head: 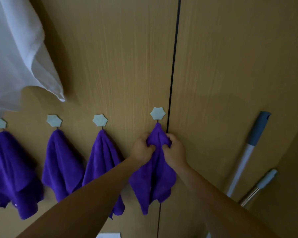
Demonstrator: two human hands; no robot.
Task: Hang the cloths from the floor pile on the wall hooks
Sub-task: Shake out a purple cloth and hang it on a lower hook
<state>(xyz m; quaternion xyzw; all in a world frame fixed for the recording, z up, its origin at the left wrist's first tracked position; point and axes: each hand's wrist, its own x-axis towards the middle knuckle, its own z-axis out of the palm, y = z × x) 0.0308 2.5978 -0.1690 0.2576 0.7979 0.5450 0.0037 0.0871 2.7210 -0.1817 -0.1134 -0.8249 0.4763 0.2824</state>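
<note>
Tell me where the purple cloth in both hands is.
Head view, right of centre: the purple cloth hangs from the rightmost pale star-shaped wall hook, beside the dark panel seam, gripped by left hand and right hand.

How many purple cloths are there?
4, in a row: far-left cloth, second cloth, third cloth, and rightmost cloth, gripped by left hand and right hand. Others may be offscreen.

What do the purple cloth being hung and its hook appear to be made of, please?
Purple cloth: likely microfibre, matte and plush, judging by its fuzzy nap and soft folds. Hook: probably moulded plastic, pale green, smooth, dull sheen.
</note>
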